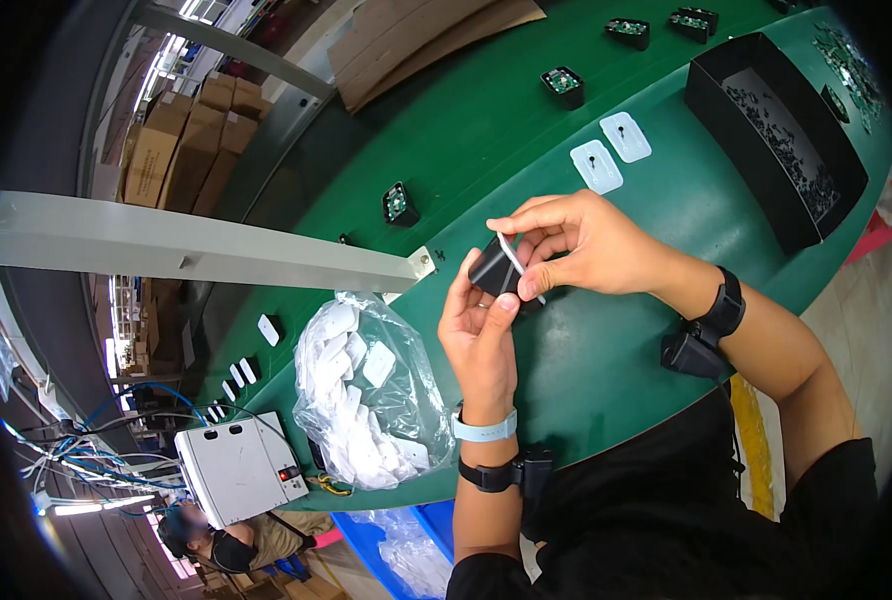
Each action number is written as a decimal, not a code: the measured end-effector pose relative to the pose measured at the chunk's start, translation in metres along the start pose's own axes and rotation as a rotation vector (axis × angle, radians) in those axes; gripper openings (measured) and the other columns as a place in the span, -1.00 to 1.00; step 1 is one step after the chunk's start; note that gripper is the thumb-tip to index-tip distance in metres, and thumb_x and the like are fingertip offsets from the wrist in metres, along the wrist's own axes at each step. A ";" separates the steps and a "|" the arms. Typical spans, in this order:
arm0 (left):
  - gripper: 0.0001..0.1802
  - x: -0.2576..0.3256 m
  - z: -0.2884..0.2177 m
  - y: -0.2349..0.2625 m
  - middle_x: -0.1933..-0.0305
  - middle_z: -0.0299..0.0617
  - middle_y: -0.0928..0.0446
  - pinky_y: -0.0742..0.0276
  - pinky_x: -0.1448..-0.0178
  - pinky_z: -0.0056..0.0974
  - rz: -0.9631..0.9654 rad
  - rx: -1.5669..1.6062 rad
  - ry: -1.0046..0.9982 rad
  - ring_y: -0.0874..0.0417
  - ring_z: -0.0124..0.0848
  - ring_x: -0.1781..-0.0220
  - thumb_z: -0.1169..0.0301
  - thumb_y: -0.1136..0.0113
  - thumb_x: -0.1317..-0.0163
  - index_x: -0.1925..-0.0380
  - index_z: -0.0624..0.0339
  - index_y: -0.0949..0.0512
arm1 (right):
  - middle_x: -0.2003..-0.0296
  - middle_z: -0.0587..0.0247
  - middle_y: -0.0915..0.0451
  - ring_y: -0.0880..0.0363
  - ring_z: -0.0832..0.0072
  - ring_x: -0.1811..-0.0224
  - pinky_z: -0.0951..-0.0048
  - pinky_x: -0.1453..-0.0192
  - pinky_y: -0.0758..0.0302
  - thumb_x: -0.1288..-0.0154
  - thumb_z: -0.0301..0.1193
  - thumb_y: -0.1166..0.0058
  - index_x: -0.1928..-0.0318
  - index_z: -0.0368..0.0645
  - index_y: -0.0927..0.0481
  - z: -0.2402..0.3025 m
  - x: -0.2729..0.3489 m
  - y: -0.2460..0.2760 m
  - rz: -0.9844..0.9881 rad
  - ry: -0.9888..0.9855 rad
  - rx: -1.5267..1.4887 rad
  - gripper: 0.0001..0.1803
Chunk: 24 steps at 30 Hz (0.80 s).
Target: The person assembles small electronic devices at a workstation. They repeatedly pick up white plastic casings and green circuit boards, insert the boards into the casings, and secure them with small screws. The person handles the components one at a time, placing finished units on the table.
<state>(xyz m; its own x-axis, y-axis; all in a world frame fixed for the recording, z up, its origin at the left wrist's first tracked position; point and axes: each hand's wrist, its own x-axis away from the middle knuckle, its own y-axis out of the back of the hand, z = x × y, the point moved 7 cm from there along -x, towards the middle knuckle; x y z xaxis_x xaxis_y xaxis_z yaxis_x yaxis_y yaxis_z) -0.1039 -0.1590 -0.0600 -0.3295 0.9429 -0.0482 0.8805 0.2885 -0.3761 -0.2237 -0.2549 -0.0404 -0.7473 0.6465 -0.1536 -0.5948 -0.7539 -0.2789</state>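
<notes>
Near the middle, my left hand (481,335) grips a small black plastic housing (491,268) with its fingers and thumb. My right hand (591,245) pinches a thin white cover (509,252), seen nearly edge-on against the housing's right side. Whether the cover is seated cannot be made out, and the housing's inside is hidden. Two white covers (596,167) lie on the green table just beyond my right hand, each with a small dark part on it. Left of my left hand, a clear plastic bag (361,390) holds many white covers.
A black tray (801,215) of small dark parts stands at the right, beside loose green circuit pieces (851,75). Several black housings with circuit boards (399,205) sit on the green far strip. A grey metal post (206,243) crosses left. A white box (238,468) and a person (231,545) are lower left.
</notes>
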 end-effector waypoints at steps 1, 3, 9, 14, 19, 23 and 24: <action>-0.35 0.000 0.001 0.002 -0.17 0.00 -0.51 -0.50 -0.30 -0.17 -0.009 0.014 0.001 -0.57 -0.29 -0.19 0.57 -0.24 -0.26 -0.34 0.42 -0.28 | 0.09 0.22 -0.51 -0.58 0.53 0.15 0.48 0.03 -0.71 -0.10 -0.74 -0.34 -0.24 -0.28 -0.55 -0.001 0.000 0.000 0.005 -0.009 -0.006 -0.37; -0.34 -0.001 0.003 0.004 -0.15 0.03 -0.52 -0.53 -0.27 -0.18 -0.024 0.044 0.003 -0.59 -0.30 -0.18 0.61 -0.26 -0.25 -0.34 0.47 -0.28 | 0.10 0.21 -0.51 -0.59 0.51 0.15 0.47 0.03 -0.71 -0.10 -0.73 -0.35 -0.23 -0.29 -0.55 0.001 0.000 0.000 0.000 -0.006 0.006 -0.38; -0.34 0.001 -0.001 0.000 -0.15 0.04 -0.53 -0.55 -0.25 -0.20 -0.059 -0.032 -0.040 -0.60 -0.29 -0.15 0.62 -0.28 -0.24 -0.34 0.46 -0.30 | 0.09 0.18 -0.55 -0.64 0.46 0.11 0.44 -0.01 -0.71 -0.11 -0.72 -0.35 -0.23 -0.30 -0.55 -0.004 0.001 0.002 0.007 -0.052 -0.037 -0.39; -0.34 0.004 -0.004 -0.002 -0.15 0.03 -0.52 -0.56 -0.22 -0.18 -0.045 -0.139 -0.086 -0.59 -0.28 -0.15 0.60 -0.26 -0.25 -0.35 0.45 -0.29 | 0.08 0.17 -0.56 -0.65 0.44 0.09 0.43 -0.02 -0.71 -0.10 -0.73 -0.34 -0.22 -0.31 -0.56 -0.002 0.001 0.002 0.021 -0.042 -0.033 -0.39; -0.33 0.003 -0.006 -0.004 -0.16 0.04 -0.51 -0.56 -0.21 -0.18 -0.039 -0.181 -0.095 -0.58 -0.27 -0.15 0.58 -0.24 -0.27 -0.36 0.46 -0.26 | 0.09 0.20 -0.55 -0.61 0.48 0.10 0.46 -0.01 -0.70 -0.07 -0.74 -0.37 -0.21 -0.30 -0.57 0.003 0.002 0.002 0.014 -0.016 -0.010 -0.37; -0.33 0.004 -0.003 -0.003 -0.17 0.03 -0.51 -0.54 -0.22 -0.19 -0.045 -0.176 -0.089 -0.58 -0.29 -0.15 0.57 -0.24 -0.28 -0.37 0.46 -0.25 | 0.09 0.22 -0.54 -0.58 0.50 0.10 0.49 -0.01 -0.69 -0.04 -0.73 -0.39 -0.21 -0.29 -0.58 0.002 0.002 0.002 -0.002 -0.001 0.026 -0.36; -0.33 0.004 -0.004 -0.003 -0.17 0.03 -0.51 -0.53 -0.23 -0.19 -0.045 -0.169 -0.088 -0.58 -0.30 -0.15 0.56 -0.24 -0.29 -0.37 0.46 -0.25 | 0.09 0.22 -0.54 -0.58 0.50 0.10 0.49 -0.01 -0.69 -0.04 -0.73 -0.39 -0.21 -0.28 -0.58 0.002 0.002 0.002 -0.002 0.001 0.024 -0.36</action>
<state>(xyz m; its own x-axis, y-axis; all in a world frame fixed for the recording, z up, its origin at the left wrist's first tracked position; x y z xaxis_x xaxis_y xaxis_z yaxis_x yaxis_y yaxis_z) -0.1064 -0.1551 -0.0558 -0.3921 0.9122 -0.1187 0.9063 0.3610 -0.2196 -0.2270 -0.2558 -0.0391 -0.7458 0.6482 -0.1536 -0.6036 -0.7551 -0.2560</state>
